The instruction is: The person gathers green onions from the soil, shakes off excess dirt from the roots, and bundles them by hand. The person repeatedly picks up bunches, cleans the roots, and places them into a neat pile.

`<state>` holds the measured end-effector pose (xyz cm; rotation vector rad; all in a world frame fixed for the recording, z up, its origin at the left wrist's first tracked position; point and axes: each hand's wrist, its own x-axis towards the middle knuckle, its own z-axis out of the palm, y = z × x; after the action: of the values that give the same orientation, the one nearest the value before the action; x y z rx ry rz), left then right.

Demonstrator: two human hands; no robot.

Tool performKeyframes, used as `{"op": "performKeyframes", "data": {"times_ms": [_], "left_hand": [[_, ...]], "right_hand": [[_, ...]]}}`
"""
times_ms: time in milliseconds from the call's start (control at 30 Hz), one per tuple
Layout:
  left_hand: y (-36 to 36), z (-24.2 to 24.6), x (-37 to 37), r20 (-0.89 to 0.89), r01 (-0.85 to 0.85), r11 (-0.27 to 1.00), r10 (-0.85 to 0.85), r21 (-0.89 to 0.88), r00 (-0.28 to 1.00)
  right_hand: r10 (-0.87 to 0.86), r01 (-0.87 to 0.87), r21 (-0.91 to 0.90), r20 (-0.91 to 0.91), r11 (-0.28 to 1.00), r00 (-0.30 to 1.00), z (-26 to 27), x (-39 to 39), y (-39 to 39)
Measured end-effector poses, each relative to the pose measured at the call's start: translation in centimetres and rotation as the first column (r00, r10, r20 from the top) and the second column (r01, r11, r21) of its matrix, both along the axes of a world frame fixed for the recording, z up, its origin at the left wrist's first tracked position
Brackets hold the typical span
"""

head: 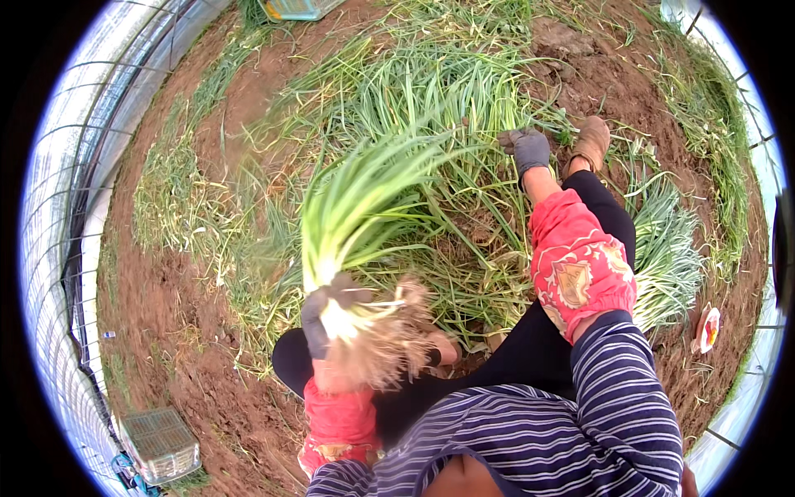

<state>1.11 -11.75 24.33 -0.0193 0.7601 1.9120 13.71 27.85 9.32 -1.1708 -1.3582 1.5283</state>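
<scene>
A bunch of green onions (360, 199) is in my left hand (323, 310), which wears a dark glove and grips the white stems just above the shaggy roots. The leaves point up and away, and the roots blur over my lap. My right hand (526, 148), also in a dark glove, is stretched out at the right edge of a wide heap of green onions (435, 87). Its fingers point left over the leaves; whether they pinch any is unclear. Another pile of green onions (664, 248) lies beside my right leg.
Loose leaves and brown soil (205, 348) surround my legs. A plastic crate (163, 444) stands at the lower left, and another crate (301, 9) at the top. A small red and white packet (708, 329) lies at the right. Plastic greenhouse walls (93, 124) curve along both sides.
</scene>
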Motion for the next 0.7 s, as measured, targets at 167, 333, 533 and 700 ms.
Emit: {"op": "performKeyframes", "data": {"times_ms": [167,333,533,700], "left_hand": [[-4.8,7.9,-7.3,-0.378,-0.33,0.943,0.29,-0.042,0.879],[1.2,15.7,-16.2,-0.668,-0.433,0.897,0.268,-0.09,0.694],[22.2,3.4,-10.3,-0.468,-0.491,0.472,-0.872,-0.732,-0.139],[23.6,-4.5,0.6,0.026,-0.369,0.278,-0.768,-0.887,-0.64]], "right_hand": [[-0.029,-0.083,0.337,0.313,0.938,0.949,2.5,1.3,-2.1],[0.256,-0.465,0.261,0.567,0.846,0.783,5.8,0.0,-7.5],[0.254,-0.65,-0.49,-0.649,0.581,0.717,6.0,-5.8,-13.5],[-0.248,-0.843,-0.352,-0.931,0.407,0.27,2.0,-2.5,-12.3]]}}
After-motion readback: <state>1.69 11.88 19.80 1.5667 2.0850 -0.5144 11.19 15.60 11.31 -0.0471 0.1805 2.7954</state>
